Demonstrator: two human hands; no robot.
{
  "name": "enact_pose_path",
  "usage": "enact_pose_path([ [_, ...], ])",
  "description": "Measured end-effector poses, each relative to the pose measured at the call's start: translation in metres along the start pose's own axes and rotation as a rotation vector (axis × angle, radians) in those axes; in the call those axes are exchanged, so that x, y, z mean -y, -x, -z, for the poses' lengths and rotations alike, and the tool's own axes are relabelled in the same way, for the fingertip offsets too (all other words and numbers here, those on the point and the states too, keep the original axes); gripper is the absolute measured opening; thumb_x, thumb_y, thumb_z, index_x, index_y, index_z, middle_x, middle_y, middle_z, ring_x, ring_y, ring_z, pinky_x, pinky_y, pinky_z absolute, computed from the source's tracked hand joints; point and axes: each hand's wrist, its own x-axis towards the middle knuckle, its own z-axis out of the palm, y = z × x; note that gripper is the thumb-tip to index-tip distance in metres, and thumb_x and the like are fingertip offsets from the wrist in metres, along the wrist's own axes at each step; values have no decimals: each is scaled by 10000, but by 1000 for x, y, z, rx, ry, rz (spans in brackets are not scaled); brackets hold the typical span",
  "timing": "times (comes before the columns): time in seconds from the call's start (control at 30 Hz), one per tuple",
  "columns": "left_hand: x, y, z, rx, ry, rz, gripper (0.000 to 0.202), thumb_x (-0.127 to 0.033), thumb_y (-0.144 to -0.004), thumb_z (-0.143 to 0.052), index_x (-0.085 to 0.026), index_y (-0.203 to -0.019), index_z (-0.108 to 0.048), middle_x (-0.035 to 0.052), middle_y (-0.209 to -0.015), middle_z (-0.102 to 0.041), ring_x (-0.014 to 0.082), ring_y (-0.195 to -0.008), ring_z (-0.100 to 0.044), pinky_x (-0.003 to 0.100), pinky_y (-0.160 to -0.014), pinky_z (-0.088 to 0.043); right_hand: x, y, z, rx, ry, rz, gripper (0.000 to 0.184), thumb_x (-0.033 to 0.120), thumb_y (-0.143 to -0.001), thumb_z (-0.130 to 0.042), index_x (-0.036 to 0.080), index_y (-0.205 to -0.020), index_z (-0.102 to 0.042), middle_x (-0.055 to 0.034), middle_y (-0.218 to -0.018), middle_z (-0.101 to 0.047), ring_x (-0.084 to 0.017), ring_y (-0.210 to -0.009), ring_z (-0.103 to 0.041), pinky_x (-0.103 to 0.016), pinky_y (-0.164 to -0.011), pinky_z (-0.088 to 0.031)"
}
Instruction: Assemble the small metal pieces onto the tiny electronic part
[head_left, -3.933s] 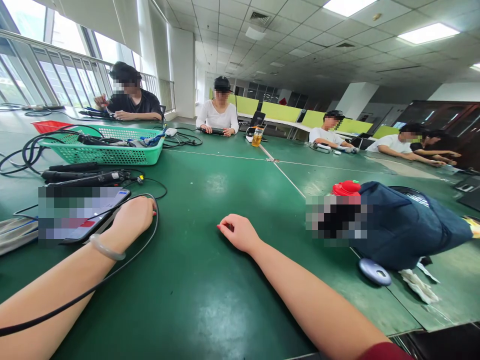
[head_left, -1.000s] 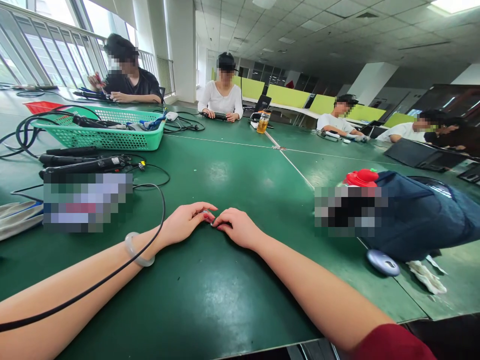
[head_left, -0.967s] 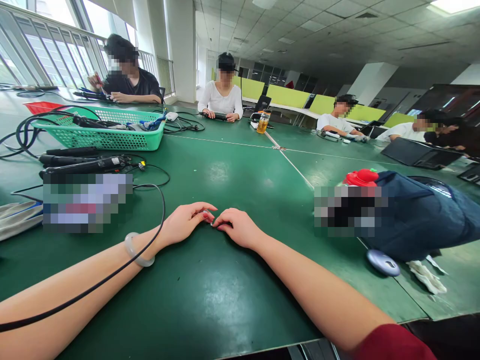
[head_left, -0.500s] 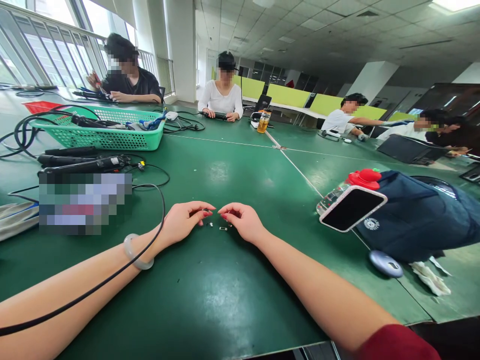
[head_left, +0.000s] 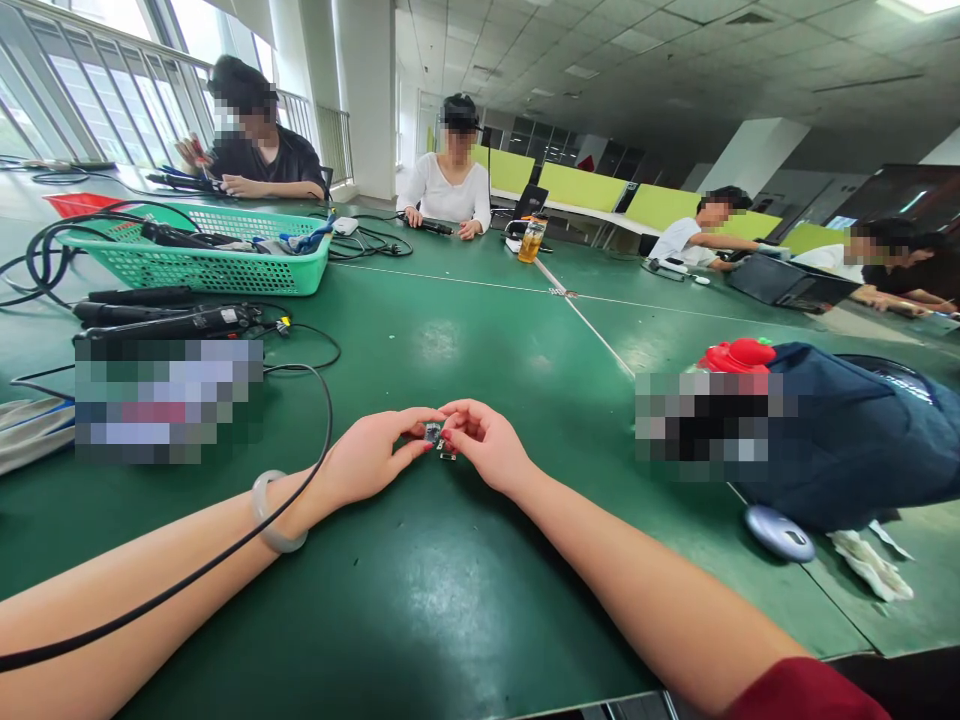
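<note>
A small dark grey part [head_left: 433, 432], too small to name, is pinched between the thumb and fingers of my left hand [head_left: 373, 452]. My right hand [head_left: 489, 442] is closed at its tips, right beside that part; whatever its fingers hold is hidden. Both hands meet low over the green table [head_left: 450, 600]. Just under the fingertips lies a tiny pale rectangular piece [head_left: 448, 457], along with another small light bit. A bracelet [head_left: 274, 510] circles my left wrist, and a black cable [head_left: 225, 548] runs across that forearm.
To the left stand a green plastic basket [head_left: 217, 265] of cables and tools, and black handheld devices [head_left: 172, 325]. A dark blue bag [head_left: 847, 430], a red-topped bottle [head_left: 739, 353] and a purple-grey oval object [head_left: 780, 533] sit at right. Several people work around the table.
My hands have come together, the left moving right until the fingertips nearly touch. The small grey part now shows in my left fingers. Across the table, a co-worker's box has tilted.
</note>
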Motion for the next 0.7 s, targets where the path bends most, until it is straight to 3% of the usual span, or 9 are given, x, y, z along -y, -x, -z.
enact_pose_path([
  [0.23, 0, 1, -2, -22, -50, -65, 412, -366, -868, -525, -272, -1269, -542, 7, -990, -706, 200, -959, -633, 321, -883, -464, 1, 4, -5, -2, 106, 93, 253, 277, -789, -589, 212, -1032, -564, 19, -755, -552, -101, -670, -541, -252, -661, -487],
  [0.43, -3, 1, -2, -5, 5, -56, 432, -379, -850, -544, -261, -1266, -541, 3, -928, -714, 214, -1023, -616, 361, -972, -424, 5, 7, -8, -15, 250, 148, 254, 260, -825, -538, 215, -1074, -565, 10, -777, -554, -108, -705, -534, -253, -683, -486],
  [0.7, -5, 2, -2, -44, 75, -50, 467, -337, -842, -564, -232, -1293, -503, -19, -863, -721, 189, -995, -630, 330, -955, -429, 4, 8, -7, 3, 266, 187, 312, 256, -846, -528, 227, -1157, -539, 24, -764, -537, -99, -690, -520, -246, -676, -468],
])
